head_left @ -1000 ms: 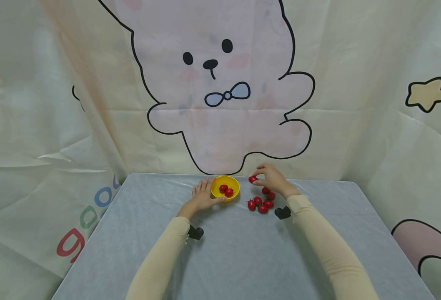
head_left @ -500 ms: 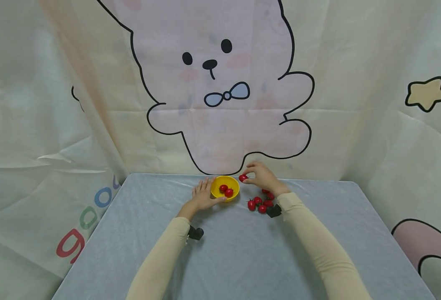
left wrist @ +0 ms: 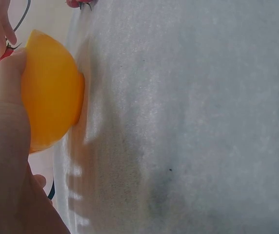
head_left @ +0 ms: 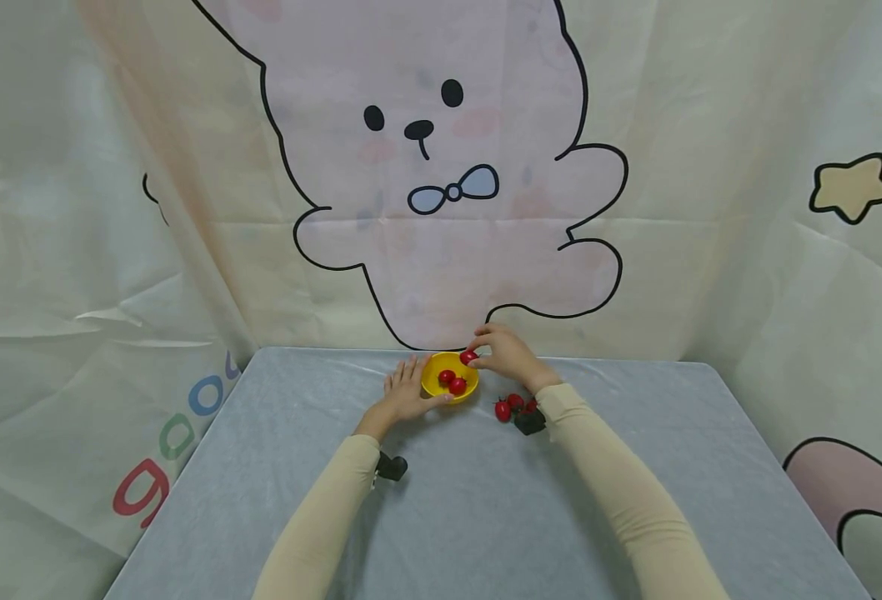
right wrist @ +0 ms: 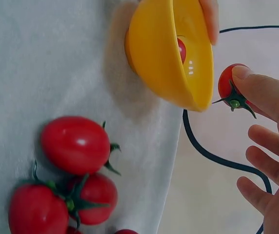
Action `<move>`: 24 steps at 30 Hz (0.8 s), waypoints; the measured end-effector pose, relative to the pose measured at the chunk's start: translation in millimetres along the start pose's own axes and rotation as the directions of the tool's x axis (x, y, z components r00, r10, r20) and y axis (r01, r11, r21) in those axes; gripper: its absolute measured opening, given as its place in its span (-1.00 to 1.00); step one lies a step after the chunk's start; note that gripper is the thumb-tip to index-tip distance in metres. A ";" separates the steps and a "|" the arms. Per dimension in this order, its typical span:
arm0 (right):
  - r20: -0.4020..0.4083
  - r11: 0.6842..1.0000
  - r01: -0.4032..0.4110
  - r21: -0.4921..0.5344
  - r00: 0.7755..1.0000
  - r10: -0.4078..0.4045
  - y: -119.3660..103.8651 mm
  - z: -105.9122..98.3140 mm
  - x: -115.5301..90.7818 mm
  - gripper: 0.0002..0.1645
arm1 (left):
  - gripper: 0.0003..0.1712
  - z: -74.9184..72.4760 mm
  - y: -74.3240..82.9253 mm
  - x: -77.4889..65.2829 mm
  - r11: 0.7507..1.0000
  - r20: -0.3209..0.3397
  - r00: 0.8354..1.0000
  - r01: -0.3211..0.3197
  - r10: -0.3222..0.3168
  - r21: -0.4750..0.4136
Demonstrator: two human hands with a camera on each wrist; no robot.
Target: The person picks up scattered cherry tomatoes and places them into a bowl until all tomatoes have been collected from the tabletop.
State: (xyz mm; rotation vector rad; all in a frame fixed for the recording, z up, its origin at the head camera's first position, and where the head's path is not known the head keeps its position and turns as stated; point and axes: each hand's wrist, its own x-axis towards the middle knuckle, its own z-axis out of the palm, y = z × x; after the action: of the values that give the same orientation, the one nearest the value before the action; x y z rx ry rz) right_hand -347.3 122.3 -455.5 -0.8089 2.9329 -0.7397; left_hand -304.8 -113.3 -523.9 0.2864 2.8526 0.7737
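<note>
While your left hand (head_left: 405,397) steadies the yellow bowl (right wrist: 151,51), its grip is wide: the fingers lie straight and spread along the bowl's left side, and the thumb reaches over the near rim. Your right hand (head_left: 508,354) has a narrow grip, pinching one red cherry tomato (right wrist: 226,80) between thumb and finger, its other fingers held apart from the fruit. That tomato, green stem attached, is in the air just above the bowl's right rim. Two tomatoes (head_left: 458,386) lie inside the bowl, and you have a cluster of loose tomatoes (right wrist: 76,145) to its right, partly hidden by your right sleeve (head_left: 598,467) in the head view.

The bowl stands upright near the far edge of your worktop (head_left: 441,517), which is covered in pale grey-blue cloth. Around it hang cream drapes (head_left: 681,108), creased in places. Facing you is a pink cartoon bear (head_left: 478,275) with a blue bow tie; a yellow star (head_left: 851,188) sits to the right, and coloured letters (head_left: 177,435) run down the left.
</note>
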 end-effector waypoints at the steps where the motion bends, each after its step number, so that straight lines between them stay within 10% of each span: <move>1: 0.004 1.000 -0.002 0.005 1.000 0.002 -1.3 1.0 0.6 -0.62 | 0.14 0.2 -0.3 0.0 1.000 -0.002 1.000 -0.001 0.001 0.001; 24: 0.005 0.999 0.041 0.007 0.999 -0.041 -21.0 27.0 9.5 -0.61 | 0.16 1.6 -3.4 2.0 1.000 -0.011 0.999 -0.030 0.030 0.002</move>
State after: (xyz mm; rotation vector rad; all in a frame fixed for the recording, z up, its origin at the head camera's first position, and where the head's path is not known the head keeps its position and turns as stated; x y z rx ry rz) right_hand -341.8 89.9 -469.0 -0.8709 2.9158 -0.7483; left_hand -306.9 -114.9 -527.2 0.3275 2.8658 0.7805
